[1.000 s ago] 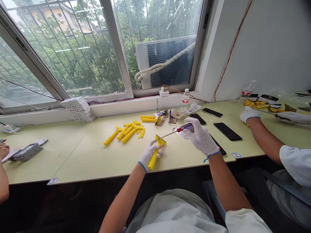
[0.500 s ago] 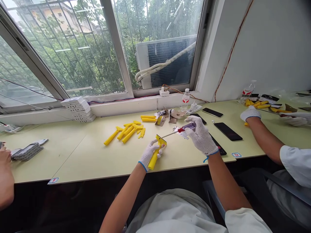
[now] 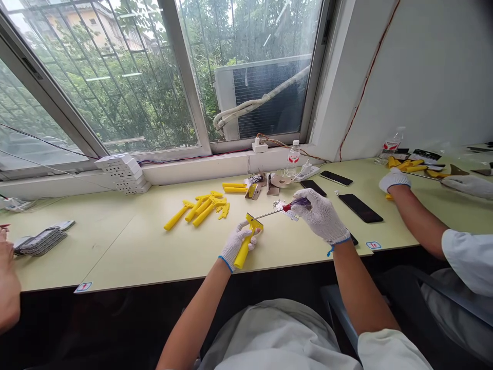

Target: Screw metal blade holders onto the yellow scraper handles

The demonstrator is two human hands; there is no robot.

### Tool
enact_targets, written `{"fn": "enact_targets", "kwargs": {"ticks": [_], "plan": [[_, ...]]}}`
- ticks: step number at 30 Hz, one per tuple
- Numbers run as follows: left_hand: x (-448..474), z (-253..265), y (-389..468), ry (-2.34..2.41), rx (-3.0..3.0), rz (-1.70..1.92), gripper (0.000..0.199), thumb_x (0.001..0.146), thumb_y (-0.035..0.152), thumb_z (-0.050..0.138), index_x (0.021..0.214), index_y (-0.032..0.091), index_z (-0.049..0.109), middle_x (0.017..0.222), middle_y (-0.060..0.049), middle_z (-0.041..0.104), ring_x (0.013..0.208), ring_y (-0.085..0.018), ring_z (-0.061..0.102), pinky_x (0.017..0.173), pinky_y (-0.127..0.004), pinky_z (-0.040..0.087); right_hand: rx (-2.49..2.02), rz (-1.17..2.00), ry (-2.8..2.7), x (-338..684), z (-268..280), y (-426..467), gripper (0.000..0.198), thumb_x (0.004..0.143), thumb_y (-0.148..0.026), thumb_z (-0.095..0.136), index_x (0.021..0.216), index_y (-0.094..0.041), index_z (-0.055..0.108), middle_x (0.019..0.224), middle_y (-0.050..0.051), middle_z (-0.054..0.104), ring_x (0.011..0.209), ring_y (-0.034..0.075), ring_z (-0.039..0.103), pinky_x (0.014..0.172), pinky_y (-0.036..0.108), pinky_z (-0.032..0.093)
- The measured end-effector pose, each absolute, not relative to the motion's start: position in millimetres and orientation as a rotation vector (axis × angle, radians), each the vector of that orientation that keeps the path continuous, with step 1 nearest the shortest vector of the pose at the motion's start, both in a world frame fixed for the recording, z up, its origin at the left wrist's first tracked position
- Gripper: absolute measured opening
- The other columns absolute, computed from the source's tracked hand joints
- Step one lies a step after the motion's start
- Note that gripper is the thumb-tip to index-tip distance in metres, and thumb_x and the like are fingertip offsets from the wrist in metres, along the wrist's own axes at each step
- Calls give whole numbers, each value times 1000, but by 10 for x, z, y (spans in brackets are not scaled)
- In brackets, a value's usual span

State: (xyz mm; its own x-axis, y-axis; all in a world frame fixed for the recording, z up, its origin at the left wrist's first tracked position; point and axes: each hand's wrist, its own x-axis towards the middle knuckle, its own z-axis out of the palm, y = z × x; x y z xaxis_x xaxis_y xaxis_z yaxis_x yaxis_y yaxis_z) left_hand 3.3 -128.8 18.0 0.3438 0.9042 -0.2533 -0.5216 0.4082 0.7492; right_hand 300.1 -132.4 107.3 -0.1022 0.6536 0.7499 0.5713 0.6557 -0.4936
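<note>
My gloved left hand point(image 3: 235, 244) is closed around a yellow scraper point(image 3: 242, 254), its wide head tilted up and away from me. In my gloved right hand point(image 3: 321, 216) is a screwdriver point(image 3: 287, 207) with a red and purple handle. Its shaft runs left, and the tip meets the scraper's head; the screw itself is too small to make out. Beyond my right hand's fingers lie small screws and a thin metal plate point(image 3: 289, 213). Several yellow scraper handles point(image 3: 204, 209) rest in a pile to the left, with small yellow pieces point(image 3: 224, 211) beside them.
Cardboard pieces point(image 3: 272, 186), more yellow handles and a water bottle point(image 3: 294, 154) stand toward the window. Phones point(image 3: 361, 207) lie on the right. A co-worker's gloved hand point(image 3: 395, 181) works at the far right; another person's hand point(image 3: 5, 257) is at the left edge.
My right hand has turned around the screwdriver handle, its back now facing up more and its wrist slightly farther right. My left hand and the scraper are almost still.
</note>
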Motion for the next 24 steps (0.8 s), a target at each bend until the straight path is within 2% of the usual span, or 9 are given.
{"fn": "enact_targets", "kwargs": {"ticks": [14, 20, 24], "plan": [[27, 166, -1278, 731, 603, 1013, 80, 86, 13, 81, 156, 26, 45, 130, -18, 69, 63, -8, 62, 53, -18, 50, -1050, 177, -1754, 2958, 1126, -1346, 28, 108, -41, 69, 116, -14, 71, 106, 7, 71, 89, 12, 67, 82, 27, 62], [36, 192, -1296, 741, 609, 1021, 81, 87, 13, 80, 158, 28, 42, 127, -16, 70, 63, -8, 61, 52, -18, 50, -1027, 223, -1805, 3001, 1110, -1349, 32, 108, -42, 69, 120, -13, 70, 108, 6, 71, 90, 13, 69, 82, 28, 62], [41, 212, -1299, 754, 609, 1021, 81, 86, 13, 80, 157, 27, 42, 127, -17, 70, 62, -8, 61, 52, -18, 50, -1038, 227, -1833, 3059, 1121, -1366, 28, 109, -44, 67, 120, -18, 72, 111, 7, 72, 93, 13, 69, 83, 27, 62]]}}
